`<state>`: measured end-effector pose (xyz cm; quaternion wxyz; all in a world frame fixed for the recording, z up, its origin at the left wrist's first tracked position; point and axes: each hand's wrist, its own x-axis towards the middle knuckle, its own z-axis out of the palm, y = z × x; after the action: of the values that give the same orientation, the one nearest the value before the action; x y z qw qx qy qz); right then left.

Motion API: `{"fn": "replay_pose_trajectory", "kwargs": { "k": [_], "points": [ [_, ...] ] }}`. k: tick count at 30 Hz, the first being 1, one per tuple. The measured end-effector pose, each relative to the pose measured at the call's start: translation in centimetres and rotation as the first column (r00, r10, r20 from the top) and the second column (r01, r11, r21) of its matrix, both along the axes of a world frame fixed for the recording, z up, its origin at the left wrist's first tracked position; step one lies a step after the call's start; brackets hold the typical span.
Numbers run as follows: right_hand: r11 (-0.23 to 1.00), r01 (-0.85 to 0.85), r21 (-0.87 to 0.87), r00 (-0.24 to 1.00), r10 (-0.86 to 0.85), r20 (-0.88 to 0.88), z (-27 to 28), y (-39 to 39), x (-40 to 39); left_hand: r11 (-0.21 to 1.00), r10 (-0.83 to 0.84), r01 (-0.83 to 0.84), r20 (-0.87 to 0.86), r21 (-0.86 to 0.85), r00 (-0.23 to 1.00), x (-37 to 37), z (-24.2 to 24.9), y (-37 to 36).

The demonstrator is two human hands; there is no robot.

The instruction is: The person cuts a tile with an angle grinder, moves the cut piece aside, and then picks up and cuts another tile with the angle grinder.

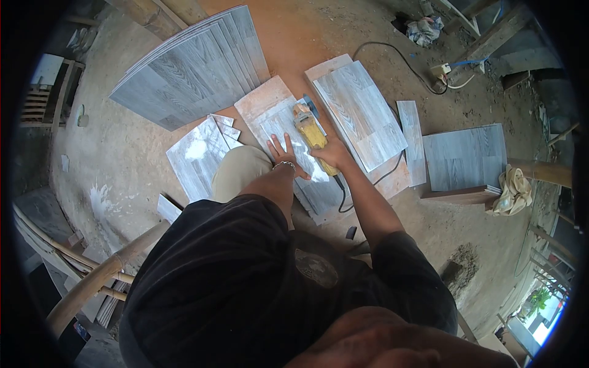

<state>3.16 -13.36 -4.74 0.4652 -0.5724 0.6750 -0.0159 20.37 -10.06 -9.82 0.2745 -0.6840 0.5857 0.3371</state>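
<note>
My right hand (332,153) is wrapped around the body of a yellow angle grinder (311,132), whose head points away from me over a grey wood-patterned tile (282,120). Flat on that tile, fingers spread, lies my left hand (284,154), just left of the grinder. A bracelet circles the left wrist. The tile rests on other tiles stacked on the floor, and bright light falls across part of it. From the grinder's rear end a black cord (343,199) curves off to the right.
Several large tiles (190,73) lean in a fan at upper left. Cut pieces (197,152) lie by my left knee. To the right are a tile stack (361,110), a narrow strip (411,142), more tiles (464,158) and a beige cloth (514,190). A power socket (440,71) sits farther back.
</note>
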Motion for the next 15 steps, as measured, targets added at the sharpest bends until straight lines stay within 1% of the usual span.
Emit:
{"fn": "replay_pose_trajectory", "kwargs": {
  "k": [1,2,4,5,6,7,8,9,10,11,12,14,15],
  "points": [
    [1.000,-0.009,-0.004,1.000,0.009,0.007,-0.5,-0.1,-0.2,1.000,-0.010,0.010,0.005,-0.001,1.000,0.0,-0.5,0.1],
    [1.000,0.011,-0.005,1.000,-0.011,0.016,-1.2,0.0,-0.2,0.998,-0.068,0.068,0.001,0.000,0.998,0.1,-0.8,0.1],
    [0.992,0.009,-0.123,1.000,-0.011,-0.021,-2.6,0.2,-0.2,0.980,-0.197,0.197,0.025,0.001,0.980,0.1,-0.9,0.1],
    [0.987,0.100,-0.129,0.995,-0.100,0.009,-2.8,0.0,-0.1,0.998,-0.069,0.069,0.009,-0.011,0.998,-0.2,-0.6,0.1],
    [0.992,0.045,-0.121,0.999,-0.045,0.001,-2.7,0.0,-0.1,0.999,0.030,-0.030,-0.001,-0.017,1.000,-0.5,-0.6,0.1],
    [0.994,0.007,-0.107,1.000,-0.008,-0.003,-2.7,0.2,-0.5,0.998,-0.054,0.055,0.073,-0.016,0.996,-0.9,-1.2,0.0],
    [0.994,0.010,-0.108,1.000,-0.010,0.008,-2.1,0.2,-0.8,0.981,-0.192,0.193,0.118,0.005,0.974,-0.9,-1.5,-0.1],
    [0.995,0.008,-0.095,1.000,-0.006,0.026,-2.2,0.6,-0.8,0.996,-0.076,0.080,0.086,-0.041,0.993,-0.8,-1.9,0.3],
    [0.991,0.033,-0.129,0.998,-0.026,0.056,-3.4,1.1,-0.7,0.995,0.055,-0.051,0.044,-0.087,0.997,-0.9,-2.4,0.7],
    [0.990,0.009,-0.138,0.998,0.000,0.067,-3.9,1.1,-0.7,0.996,0.038,-0.027,0.125,-0.087,0.991,-1.6,-2.6,0.7],
    [0.996,0.013,-0.092,0.997,-0.006,0.076,-4.2,1.2,-0.7,0.995,0.056,-0.046,0.120,-0.088,0.991,-1.4,-3.2,0.7],
    [0.993,-0.002,-0.120,0.995,0.014,0.101,-3.8,1.2,-0.9,0.993,0.065,-0.054,0.106,-0.110,0.992,-1.5,-3.1,0.8],
    [0.993,0.020,-0.119,0.993,-0.005,0.120,-3.7,1.5,-0.8,0.993,0.046,-0.032,0.125,-0.110,0.991,-1.4,-3.0,1.0]
  ]
}}
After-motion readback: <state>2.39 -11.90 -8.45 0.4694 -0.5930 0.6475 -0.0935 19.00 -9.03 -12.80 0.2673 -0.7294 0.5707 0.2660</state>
